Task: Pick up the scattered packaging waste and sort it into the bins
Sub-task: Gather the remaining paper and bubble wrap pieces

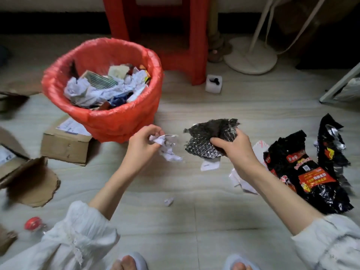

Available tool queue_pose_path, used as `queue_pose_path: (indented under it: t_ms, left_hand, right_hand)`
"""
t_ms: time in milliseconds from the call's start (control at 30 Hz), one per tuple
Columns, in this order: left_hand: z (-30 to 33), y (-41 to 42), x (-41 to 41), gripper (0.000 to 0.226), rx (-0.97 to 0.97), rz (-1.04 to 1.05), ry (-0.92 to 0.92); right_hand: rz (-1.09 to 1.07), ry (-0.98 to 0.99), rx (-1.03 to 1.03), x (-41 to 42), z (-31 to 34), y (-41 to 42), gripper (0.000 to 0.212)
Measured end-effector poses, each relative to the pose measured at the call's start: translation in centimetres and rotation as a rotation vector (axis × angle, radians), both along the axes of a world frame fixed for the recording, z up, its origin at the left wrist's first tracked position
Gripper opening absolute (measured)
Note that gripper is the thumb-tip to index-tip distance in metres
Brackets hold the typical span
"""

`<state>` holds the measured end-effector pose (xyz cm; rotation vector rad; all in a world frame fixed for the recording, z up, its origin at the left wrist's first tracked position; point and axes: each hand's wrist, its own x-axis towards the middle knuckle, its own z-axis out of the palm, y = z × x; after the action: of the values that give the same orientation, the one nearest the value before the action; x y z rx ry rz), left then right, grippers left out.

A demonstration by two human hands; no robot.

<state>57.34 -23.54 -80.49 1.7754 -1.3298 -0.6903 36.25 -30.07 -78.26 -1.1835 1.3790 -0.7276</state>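
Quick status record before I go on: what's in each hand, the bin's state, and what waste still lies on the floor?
left hand: grips crumpled white paper
right hand: grips dark bubble-wrap piece
bin: red-lined, upright, holding paper and wrappers, ahead-left of the hands
floor, right: black printed wrappers, white paper scraps
floor, left: closed cardboard box beside the bin, torn cardboard
floor, near: small paper scrap, red cap
second bin: none in view
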Motion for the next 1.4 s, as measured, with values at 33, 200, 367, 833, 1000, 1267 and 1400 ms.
queue_pose_path:
  t_ms: [33,200,367,833,1000,1267,1400]
  left_hand:
    - [1.7,-0.8,0.8,0.012,-0.062,0.031,-0.019]
    - [9.3,-3.8,5.6,0.018,-0.331,0.302,-0.191]
    - [10.6,-6.9,12.7,0.029,-0.131,0.462,-0.328]
    - [4.0,-3.0,6.0,0.032,-0.387,-0.012,-0.577]
    - [-3.0,0.1,1.2,0.038,-0.012,-0.388,-0.57]
    - [-12.3,5.3,-2.5,0.038,0.655,-0.495,-0.4]
    - [-13.0,5.4,-3.2,0.029,0.671,-0.517,-0.417]
  right_hand:
    - [0.024,-0.078,-0.014,1.6,1.6,-1.1,0.027]
    - [0.109,-0.278,-0.098,9.4,8.1,-6.3,0.028]
    - [0.212,-0.26,-0.08,18.0,10.2,-9.3,0.031]
    - [0.285,0.073,-0.095,7.3,2.4,-5.3,0.01]
    - [0.123,0.379,-0.057,-2.9,-5.8,-1.6,0.015]
    - [-0.133,0.879,-0.052,-12.0,-12.7,5.3,0.04]
    - [0.12,1.002,-0.079,-11.8,-12.2,3.5,0.068]
